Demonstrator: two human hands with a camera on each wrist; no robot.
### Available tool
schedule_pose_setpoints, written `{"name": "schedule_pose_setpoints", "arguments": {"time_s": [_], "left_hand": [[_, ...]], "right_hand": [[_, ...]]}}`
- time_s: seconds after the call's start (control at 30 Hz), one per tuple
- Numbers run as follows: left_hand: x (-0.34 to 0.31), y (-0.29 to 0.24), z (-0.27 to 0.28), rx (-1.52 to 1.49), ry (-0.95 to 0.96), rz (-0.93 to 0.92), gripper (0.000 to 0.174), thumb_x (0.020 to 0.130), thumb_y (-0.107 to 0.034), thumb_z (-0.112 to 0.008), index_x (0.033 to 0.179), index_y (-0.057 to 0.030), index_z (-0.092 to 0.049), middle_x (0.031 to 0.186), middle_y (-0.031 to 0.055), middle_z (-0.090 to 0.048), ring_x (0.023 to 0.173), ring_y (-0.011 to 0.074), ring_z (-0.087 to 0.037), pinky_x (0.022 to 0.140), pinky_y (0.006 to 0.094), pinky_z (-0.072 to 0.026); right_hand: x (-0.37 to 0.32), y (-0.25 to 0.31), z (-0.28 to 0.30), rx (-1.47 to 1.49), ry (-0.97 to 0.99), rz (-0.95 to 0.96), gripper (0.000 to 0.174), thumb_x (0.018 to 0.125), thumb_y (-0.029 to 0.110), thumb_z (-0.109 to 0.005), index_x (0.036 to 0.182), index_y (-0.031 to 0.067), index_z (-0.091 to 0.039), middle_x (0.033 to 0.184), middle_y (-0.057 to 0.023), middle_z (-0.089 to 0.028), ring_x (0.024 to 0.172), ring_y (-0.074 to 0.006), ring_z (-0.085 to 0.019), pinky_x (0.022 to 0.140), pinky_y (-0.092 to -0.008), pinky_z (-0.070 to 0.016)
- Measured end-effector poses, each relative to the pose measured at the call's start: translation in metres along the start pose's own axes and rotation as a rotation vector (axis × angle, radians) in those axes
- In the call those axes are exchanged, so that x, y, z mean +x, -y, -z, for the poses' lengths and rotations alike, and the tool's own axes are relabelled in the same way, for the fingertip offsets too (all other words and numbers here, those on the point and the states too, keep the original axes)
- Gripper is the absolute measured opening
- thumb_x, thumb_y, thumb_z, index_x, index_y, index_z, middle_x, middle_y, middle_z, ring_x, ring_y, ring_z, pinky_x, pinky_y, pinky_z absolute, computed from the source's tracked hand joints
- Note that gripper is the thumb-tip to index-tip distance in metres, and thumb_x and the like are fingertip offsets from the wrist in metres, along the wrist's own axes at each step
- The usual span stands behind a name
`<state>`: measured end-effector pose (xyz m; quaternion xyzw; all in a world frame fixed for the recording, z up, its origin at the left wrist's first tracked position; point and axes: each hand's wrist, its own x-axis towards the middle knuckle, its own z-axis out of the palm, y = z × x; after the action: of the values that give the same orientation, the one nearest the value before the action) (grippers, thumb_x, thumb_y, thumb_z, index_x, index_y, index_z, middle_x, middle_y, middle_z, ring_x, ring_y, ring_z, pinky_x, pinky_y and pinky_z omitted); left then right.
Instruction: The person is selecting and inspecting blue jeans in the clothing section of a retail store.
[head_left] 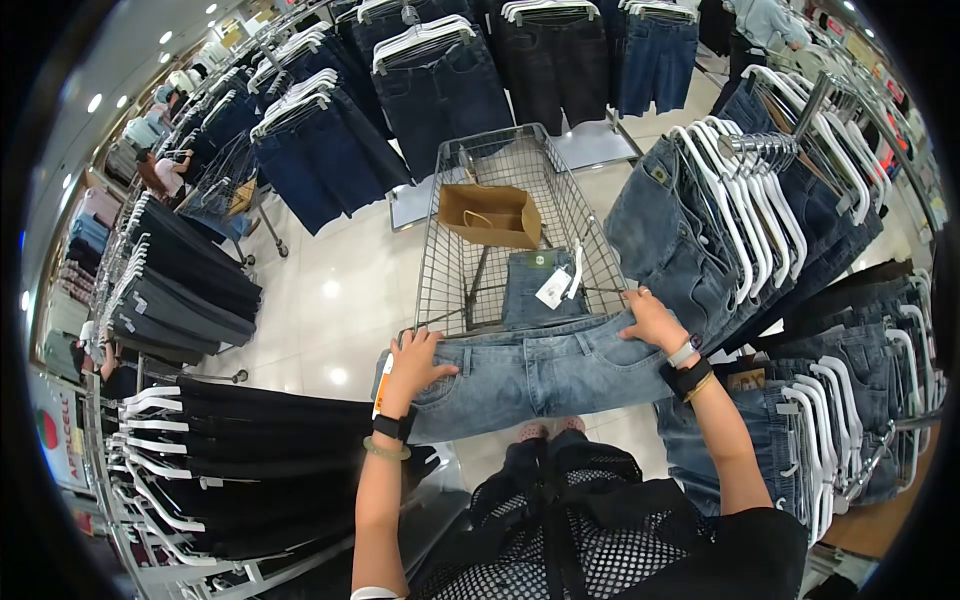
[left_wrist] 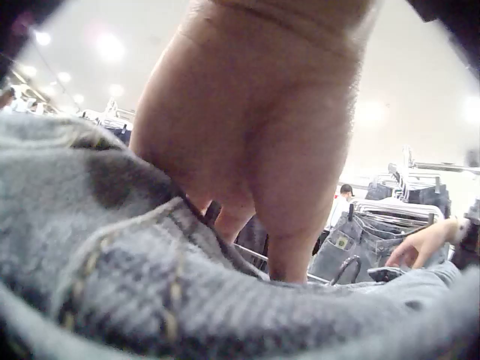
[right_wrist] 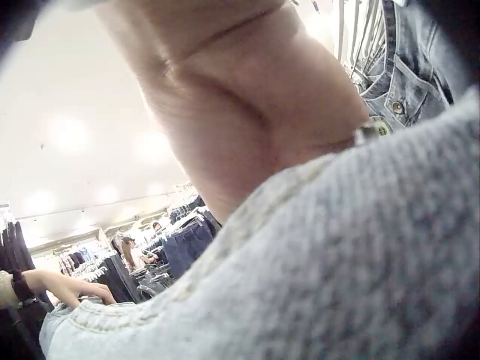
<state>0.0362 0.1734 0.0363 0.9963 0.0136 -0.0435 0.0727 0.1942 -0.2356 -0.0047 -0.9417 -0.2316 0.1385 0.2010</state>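
Note:
A pair of faded blue jeans (head_left: 530, 375) is stretched sideways over the near end of a wire shopping cart. The left hand (head_left: 412, 368) grips its waistband at the left, thumb on the front and fingers over the top edge. At the other end the right hand (head_left: 657, 325) holds the waistband in the same way. Grey-blue denim (left_wrist: 150, 277) fills the lower left wrist view, below the left hand (left_wrist: 255, 112). In the right wrist view pale denim (right_wrist: 315, 255) covers much of the right hand (right_wrist: 247, 90). The fingertips behind the cloth are hidden.
The cart (head_left: 440, 270) holds a brown paper bag (head_left: 515, 222) and folded jeans (head_left: 530, 290) with a white tag. Racks of jeans (head_left: 655, 215) stand close on the right, black trousers (head_left: 270, 470) at the lower left. A second cart (head_left: 215, 190) and people are farther back.

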Motion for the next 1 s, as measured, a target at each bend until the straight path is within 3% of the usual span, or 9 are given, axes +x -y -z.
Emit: {"name": "schedule_pose_setpoints", "arguments": {"time_s": [0.17, 0.2, 0.27, 0.37, 0.57, 0.7, 0.83, 0.87, 1.0], "left_hand": [[0.005, 0.021, 0.009, -0.192, 0.014, -0.084, 0.042, 0.070, -0.027, -0.079, 0.102, -0.0042, -0.064, 0.097, 0.0109, -0.060, 0.103, 0.0318, -0.054, 0.088, 0.0429, -0.0439], [0.004, 0.020, 0.021, -0.189, 0.010, -0.077, 0.042, 0.070, -0.027, -0.079, 0.102, -0.0042, -0.064, 0.097, 0.0109, -0.060, 0.103, 0.0318, -0.054, 0.088, 0.0429, -0.0439], [-0.002, 0.012, 0.059, -0.402, -0.025, -0.043, 0.033, 0.070, -0.018, -0.078, 0.094, 0.0000, -0.064, 0.084, 0.0126, -0.059, 0.086, 0.0316, -0.056, 0.075, 0.0360, -0.0456], [0.003, 0.016, 0.085, -0.463, -0.026, -0.037, 0.029, 0.070, -0.015, -0.077, 0.089, 0.0021, -0.063, 0.079, 0.0143, -0.057, 0.080, 0.0326, -0.055, 0.071, 0.0367, -0.0444], [0.035, 0.033, 0.040, -0.372, -0.075, -0.033, 0.026, 0.075, -0.020, -0.073, 0.088, 0.0016, -0.065, 0.080, 0.0135, -0.054, 0.082, 0.0318, -0.051, 0.072, 0.0399, -0.0417], [0.044, 0.032, 0.054, -0.363, -0.096, 0.049, 0.024, 0.077, -0.019, -0.072, 0.089, 0.0010, -0.066, 0.083, 0.0135, -0.056, 0.085, 0.0323, -0.052, 0.074, 0.0402, -0.0420], [0.061, 0.046, 0.010, -0.371, -0.041, 0.072, 0.027, 0.079, -0.020, -0.072, 0.093, 0.0025, -0.066, 0.086, 0.0159, -0.057, 0.092, 0.0350, -0.052, 0.080, 0.0403, -0.0438], [0.067, 0.054, -0.004, -0.312, 0.109, 0.114, 0.033, 0.080, -0.022, -0.072, 0.099, 0.0030, -0.064, 0.093, 0.0180, -0.057, 0.097, 0.0361, -0.052, 0.086, 0.0400, -0.0443], [0.054, 0.066, -0.015, -0.395, 0.085, 0.091, 0.042, 0.081, -0.026, -0.072, 0.110, 0.0016, -0.059, 0.106, 0.0178, -0.054, 0.100, 0.0351, -0.053, 0.088, 0.0398, -0.0450]], "right_hand": [[-0.004, 0.003, 0.033, 0.319, -0.097, 0.131, 0.047, 0.061, 0.008, -0.083, 0.104, 0.0003, -0.065, 0.089, -0.0101, -0.054, 0.080, -0.0246, -0.053, 0.072, -0.0323, -0.0453], [-0.009, 0.011, 0.049, 0.426, -0.121, 0.132, 0.035, 0.065, 0.011, -0.083, 0.095, 0.0011, -0.068, 0.087, -0.0099, -0.055, 0.078, -0.0231, -0.054, 0.071, -0.0339, -0.0464], [-0.013, 0.015, 0.079, 0.461, -0.106, 0.144, 0.036, 0.065, 0.012, -0.083, 0.096, 0.0014, -0.068, 0.086, -0.0078, -0.053, 0.074, -0.0198, -0.051, 0.069, -0.0317, -0.0453], [-0.008, 0.013, 0.096, 0.512, -0.111, 0.174, 0.036, 0.067, 0.014, -0.083, 0.096, 0.0007, -0.066, 0.083, -0.0038, -0.050, 0.069, -0.0137, -0.043, 0.065, -0.0278, -0.0420], [0.035, -0.003, 0.075, 0.461, -0.078, 0.186, 0.032, 0.071, 0.018, -0.081, 0.091, 0.0009, -0.061, 0.070, -0.0023, -0.050, 0.062, -0.0151, -0.044, 0.059, -0.0305, -0.0402], [0.044, 0.000, 0.093, 0.555, -0.077, 0.136, 0.032, 0.071, 0.015, -0.080, 0.091, -0.0006, -0.060, 0.063, -0.0049, -0.047, 0.059, -0.0146, -0.042, 0.054, -0.0319, -0.0367], [0.068, -0.018, 0.054, 0.342, -0.024, 0.158, 0.033, 0.069, 0.010, -0.078, 0.095, -0.0009, -0.061, 0.072, -0.0136, -0.061, 0.069, -0.0269, -0.060, 0.064, -0.0364, -0.0469], [0.069, -0.023, 0.042, 0.197, 0.069, 0.076, 0.034, 0.068, 0.011, -0.077, 0.097, -0.0003, -0.063, 0.082, -0.0186, -0.066, 0.083, -0.0357, -0.065, 0.073, -0.0403, -0.0502], [0.082, -0.027, 0.031, 0.080, 0.035, 0.144, 0.033, 0.075, 0.023, -0.074, 0.094, -0.0022, -0.065, 0.088, -0.0230, -0.066, 0.089, -0.0396, -0.063, 0.079, -0.0434, -0.0500]]}}
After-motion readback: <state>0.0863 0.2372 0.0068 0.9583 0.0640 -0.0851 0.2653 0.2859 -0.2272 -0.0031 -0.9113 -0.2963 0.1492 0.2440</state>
